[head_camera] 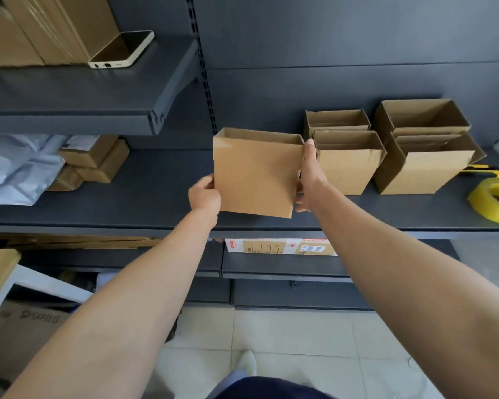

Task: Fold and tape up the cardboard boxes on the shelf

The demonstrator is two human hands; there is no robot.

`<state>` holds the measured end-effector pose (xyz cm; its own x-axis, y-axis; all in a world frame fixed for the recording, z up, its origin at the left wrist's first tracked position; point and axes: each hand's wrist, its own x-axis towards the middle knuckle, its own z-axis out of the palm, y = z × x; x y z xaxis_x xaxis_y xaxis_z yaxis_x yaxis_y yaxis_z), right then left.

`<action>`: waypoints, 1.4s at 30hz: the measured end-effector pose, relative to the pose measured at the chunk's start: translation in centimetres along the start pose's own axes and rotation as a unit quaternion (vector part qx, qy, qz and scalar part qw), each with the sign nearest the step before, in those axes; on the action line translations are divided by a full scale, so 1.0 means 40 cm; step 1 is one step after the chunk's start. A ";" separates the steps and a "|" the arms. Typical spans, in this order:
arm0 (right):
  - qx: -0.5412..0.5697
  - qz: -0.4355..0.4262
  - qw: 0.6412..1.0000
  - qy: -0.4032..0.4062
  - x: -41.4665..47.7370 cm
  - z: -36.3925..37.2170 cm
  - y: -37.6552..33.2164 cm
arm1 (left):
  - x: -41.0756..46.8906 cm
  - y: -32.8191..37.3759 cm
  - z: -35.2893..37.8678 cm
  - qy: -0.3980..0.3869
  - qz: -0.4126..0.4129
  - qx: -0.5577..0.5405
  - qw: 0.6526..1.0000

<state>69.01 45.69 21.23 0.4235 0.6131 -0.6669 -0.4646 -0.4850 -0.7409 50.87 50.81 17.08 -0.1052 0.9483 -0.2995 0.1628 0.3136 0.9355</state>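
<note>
Head view: holding the cardboard box (257, 174) with the left grip (204, 197) closed on its lower left edge and the right grip (308, 180) closed along its right side, over the shelf (156, 182) near the front edge, just left of four open boxes (349, 165). Probably forming this box; next, need to fold the flaps, then fetch the tape roll (493, 201) from the shelf's right end.

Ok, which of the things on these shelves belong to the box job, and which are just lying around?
Job: held box, gripped by left hand and right hand; four open boxes; yellow tape roll; yellow cutter, probably.
Lying about: phone on the upper shelf; grey mailer bags; small brown parcels, far left.
</note>
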 end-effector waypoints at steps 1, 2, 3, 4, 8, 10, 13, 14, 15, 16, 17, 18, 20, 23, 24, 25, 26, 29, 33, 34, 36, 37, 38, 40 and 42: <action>0.003 0.008 1.000 -0.008 0.003 0.001 0.003 | 0.010 -0.005 0.001 0.001 -0.008 -0.001 1.000; 0.005 0.014 1.000 -0.015 0.007 0.002 0.005 | 0.020 -0.011 0.001 0.003 -0.019 -0.002 1.000; 0.006 0.017 1.000 -0.024 0.010 0.004 0.006 | 0.030 -0.017 0.001 0.004 -0.030 0.000 1.000; 0.005 0.014 0.999 -0.032 0.015 0.006 0.008 | 0.040 -0.025 0.001 0.003 -0.039 0.005 0.999; 0.025 -0.035 0.999 -0.023 0.037 0.016 0.018 | 0.064 -0.051 0.007 -0.009 -0.052 0.006 0.999; 0.048 -0.049 0.998 -0.001 0.048 0.021 0.029 | 0.073 -0.047 0.014 -0.018 -0.072 -0.021 0.997; 0.063 -0.058 0.996 0.023 0.064 0.029 0.042 | 0.088 -0.035 0.022 -0.020 -0.109 -0.026 0.994; 0.063 -0.064 0.995 0.033 0.070 0.032 0.041 | 0.092 -0.031 0.024 -0.021 -0.117 -0.032 0.992; 0.061 -0.067 0.995 0.050 0.075 0.037 0.037 | 0.091 -0.022 0.025 -0.029 -0.127 -0.046 0.990; 0.057 -0.069 0.994 0.070 0.080 0.042 0.031 | 0.091 -0.013 0.028 -0.043 -0.136 -0.062 0.988; 0.052 -0.072 0.992 0.089 0.086 0.047 0.026 | 0.094 -0.003 0.031 -0.058 -0.142 -0.073 0.985; 0.046 -0.074 0.991 0.105 0.094 0.053 0.022 | 0.100 0.007 0.036 -0.070 -0.146 -0.074 0.984; 0.038 -0.072 0.989 0.127 0.104 0.067 0.018 | 0.107 0.032 0.049 -0.074 -0.143 -0.055 0.985; 0.035 -0.052 0.987 0.149 0.111 0.087 0.009 | 0.108 0.065 0.072 -0.052 -0.133 -0.035 0.989; 0.034 -0.047 0.987 0.149 0.115 0.092 0.002 | 0.110 0.074 0.079 -0.050 -0.132 -0.038 0.989; 0.035 -0.047 0.987 0.147 0.119 0.096 -0.006 | 0.112 0.081 0.084 -0.049 -0.132 -0.046 0.989; 0.040 -0.050 0.987 0.144 0.124 0.099 -0.016 | 0.116 0.089 0.089 -0.050 -0.134 -0.053 0.988; 0.047 -0.055 0.987 0.147 0.140 0.106 -0.042 | 0.134 0.112 0.102 -0.055 -0.151 -0.056 0.985; 0.039 -0.056 0.986 0.151 0.174 0.113 -0.076 | 0.173 0.136 0.130 -0.048 -0.145 -0.055 0.987; 0.040 -0.057 0.986 0.151 0.187 0.114 -0.085 | 0.185 0.142 0.137 -0.048 -0.142 -0.063 0.987; 0.043 -0.060 0.986 0.152 0.210 0.117 -0.102 | 0.201 0.153 0.153 -0.048 -0.143 -0.070 0.986; 0.040 -0.064 0.985 0.154 0.220 0.118 -0.110 | 0.207 0.156 0.159 -0.050 -0.144 -0.071 0.986; 0.033 -0.068 0.985 0.155 0.231 0.120 -0.117 | 0.216 0.158 0.168 -0.050 -0.144 -0.071 0.986; 0.022 -0.070 0.986 0.152 0.250 0.121 -0.132 | 0.233 0.162 0.186 -0.048 -0.139 -0.071 0.987; 0.016 -0.069 0.986 0.150 0.266 0.119 -0.143 | 0.247 0.166 0.199 -0.046 -0.134 -0.073 0.987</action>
<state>72.46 57.95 18.75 0.6937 0.4570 -0.5568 -0.4084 -0.3872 -0.8266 58.74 62.66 18.84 -0.0342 0.8346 -0.5498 -0.0018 0.5500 0.8351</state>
